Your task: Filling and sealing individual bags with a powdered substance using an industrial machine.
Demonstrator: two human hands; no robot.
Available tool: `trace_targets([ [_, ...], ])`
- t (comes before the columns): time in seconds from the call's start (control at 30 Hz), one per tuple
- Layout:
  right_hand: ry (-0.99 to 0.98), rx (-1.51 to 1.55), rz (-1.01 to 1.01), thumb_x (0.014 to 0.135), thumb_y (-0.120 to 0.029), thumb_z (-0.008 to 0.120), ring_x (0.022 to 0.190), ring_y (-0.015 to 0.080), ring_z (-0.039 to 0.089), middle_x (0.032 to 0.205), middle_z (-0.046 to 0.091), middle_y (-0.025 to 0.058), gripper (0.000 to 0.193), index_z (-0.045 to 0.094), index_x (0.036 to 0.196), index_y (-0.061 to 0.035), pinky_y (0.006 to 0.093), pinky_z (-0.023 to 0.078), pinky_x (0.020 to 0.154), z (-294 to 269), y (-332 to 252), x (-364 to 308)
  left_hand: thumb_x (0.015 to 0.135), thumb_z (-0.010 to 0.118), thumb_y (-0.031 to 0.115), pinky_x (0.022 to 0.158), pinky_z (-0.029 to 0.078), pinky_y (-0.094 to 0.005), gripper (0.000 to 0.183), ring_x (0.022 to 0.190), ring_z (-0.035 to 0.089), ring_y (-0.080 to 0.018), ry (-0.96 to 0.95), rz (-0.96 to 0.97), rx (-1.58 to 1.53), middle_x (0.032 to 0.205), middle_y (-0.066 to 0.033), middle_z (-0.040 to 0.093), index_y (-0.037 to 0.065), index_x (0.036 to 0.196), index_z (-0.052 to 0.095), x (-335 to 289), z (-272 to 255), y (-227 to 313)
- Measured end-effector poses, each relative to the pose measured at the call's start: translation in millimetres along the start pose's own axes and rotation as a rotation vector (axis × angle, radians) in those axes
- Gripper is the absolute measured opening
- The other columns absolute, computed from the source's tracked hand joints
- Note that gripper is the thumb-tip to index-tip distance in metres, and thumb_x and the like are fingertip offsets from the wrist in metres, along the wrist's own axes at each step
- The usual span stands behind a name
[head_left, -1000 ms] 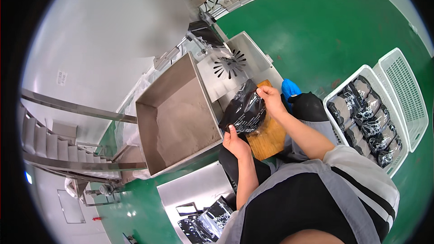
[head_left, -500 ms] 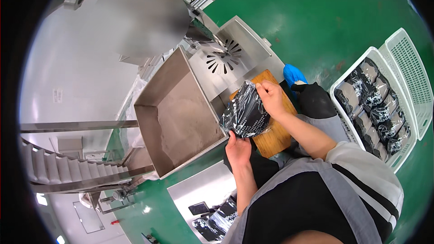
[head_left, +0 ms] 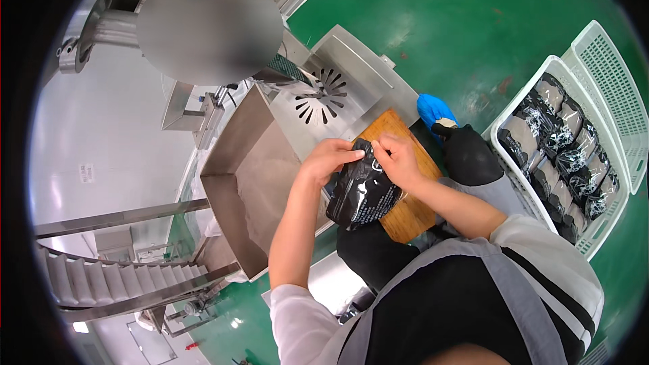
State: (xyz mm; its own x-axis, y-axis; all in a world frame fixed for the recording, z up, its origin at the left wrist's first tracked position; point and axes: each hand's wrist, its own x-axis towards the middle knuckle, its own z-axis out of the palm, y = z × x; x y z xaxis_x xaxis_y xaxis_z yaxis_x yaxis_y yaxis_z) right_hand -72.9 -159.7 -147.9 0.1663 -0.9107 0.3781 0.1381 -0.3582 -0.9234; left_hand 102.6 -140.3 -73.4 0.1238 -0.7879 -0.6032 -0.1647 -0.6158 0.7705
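Observation:
A black plastic bag [head_left: 365, 192] with pale print hangs between my hands, bulging at its lower part. Its upper edge is pinched by my left hand [head_left: 332, 158], thumb on top, and by my right hand [head_left: 397, 160] close beside it. Behind and under the bag is a wooden board [head_left: 410, 211], partly covered by the bag and my right forearm. Just left of the bag stands a deep metal bin [head_left: 226, 213] with pale powdery residue on its floor.
On the right, a white plastic crate [head_left: 503, 136] holds several filled black-and-clear bags [head_left: 571, 136]. Another white perforated crate [head_left: 608, 88] sits beside it. Ahead is a slotted metal plate [head_left: 365, 71]. A stepped white conveyor [head_left: 108, 280] rises at the left.
My left hand has moved from the bag's lower end up to its top edge, beside my right hand. The bag now hangs more upright, its bulge lower.

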Motion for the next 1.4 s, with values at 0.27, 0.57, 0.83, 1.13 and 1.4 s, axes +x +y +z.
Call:
trace_targets([
  [0.27, -0.111, 0.132, 0.238, 0.086, -0.01, 0.06, 0.054, 0.012, 0.04, 0.056, 0.042, 0.0021, 0.028, 0.044, 0.065, -0.0008, 0.0302, 0.03, 0.05, -10.0, -4.5, 12.4, 0.077, 0.066, -0.001, 0.059, 0.05, -0.0246, 0.008, 0.061, 0.061, -0.0128, -0.214, -0.004, -0.27, 0.076, -0.008, 0.066, -0.005, 0.083, 0.065, 12.1, 19.6, 5.1],
  [0.57, -0.367, 0.232, 0.497, 0.088, -0.013, 0.061, 0.059, 0.0031, 0.046, 0.063, 0.054, -0.0029, 0.019, 0.055, 0.074, -0.0027, 0.0216, 0.037, 0.054, -4.0, 1.9, 19.0, 0.079, 0.068, 0.006, 0.06, 0.051, -0.0264, 0.015, 0.063, 0.062, -0.0141, -0.125, -0.098, -0.17, 0.078, -0.0103, 0.066, -0.007, 0.087, 0.064, -43.9, 12.0, -17.4],
  [0.83, -0.148, 0.158, 0.356, 0.084, -0.012, 0.064, 0.054, 0.007, 0.044, 0.057, 0.054, 0.0016, 0.019, 0.055, 0.072, -0.0005, 0.0254, 0.037, 0.052, -8.2, -3.6, 9.1, 0.078, 0.069, 0.002, 0.064, 0.047, -0.0261, 0.01, 0.067, 0.058, -0.0106, 0.053, 0.078, -0.23, 0.074, -0.0054, 0.065, -0.005, 0.084, 0.066, -118.1, 5.5, -75.0],
  [1.13, -0.206, 0.096, 0.398, 0.085, -0.013, 0.064, 0.061, 0.0057, 0.048, 0.063, 0.055, 0.0012, 0.017, 0.057, 0.075, -0.0011, 0.0246, 0.041, 0.056, -63.2, -55.4, -16.7, 0.083, 0.061, -0.003, 0.071, 0.046, -0.0266, 0.004, 0.071, 0.058, -0.0113, 0.234, 0.371, -0.7, 0.078, -0.0044, 0.064, 0.0, 0.082, 0.063, -109.2, 29.6, -127.3],
  [1.4, -1.185, -0.318, -0.335, 0.075, -0.036, 0.066, 0.068, 0.0343, 0.06, 0.069, 0.062, 0.0145, 0.034, 0.061, 0.078, -0.0021, 0.0408, 0.045, 0.057, -69.3, -110.1, 18.6, 0.083, 0.059, -0.005, 0.073, 0.044, -0.0258, 0.011, 0.074, 0.054, -0.011, 0.206, 0.688, -0.646, 0.081, -0.0043, 0.058, 0.003, 0.078, 0.053, -104.8, 73.0, -94.1],
])
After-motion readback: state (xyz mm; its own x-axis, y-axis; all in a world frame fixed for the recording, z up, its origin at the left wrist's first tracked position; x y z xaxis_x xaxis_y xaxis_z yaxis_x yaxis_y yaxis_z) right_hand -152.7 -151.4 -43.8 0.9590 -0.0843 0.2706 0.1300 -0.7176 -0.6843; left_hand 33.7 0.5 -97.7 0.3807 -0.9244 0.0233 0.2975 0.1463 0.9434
